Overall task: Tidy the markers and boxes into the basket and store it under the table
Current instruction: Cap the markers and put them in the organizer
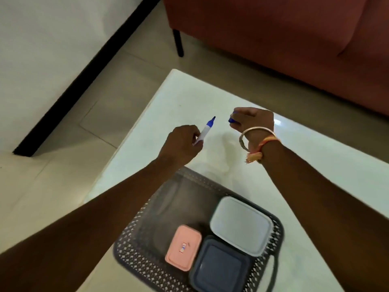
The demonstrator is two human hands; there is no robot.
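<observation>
Above a pale glossy surface (294, 169), a person's left hand (181, 144) grips an uncapped blue-tipped marker (205, 130), its tip angled up toward the right hand (252, 123), whose fingers are closed around a small blue cap (231, 120). Nearer the camera, a dark perforated basket (134, 245) sits on the surface holding three lidded boxes: a white box (242, 224), a pink box (183, 247) and a dark blue box (221, 268), packed side by side.
</observation>
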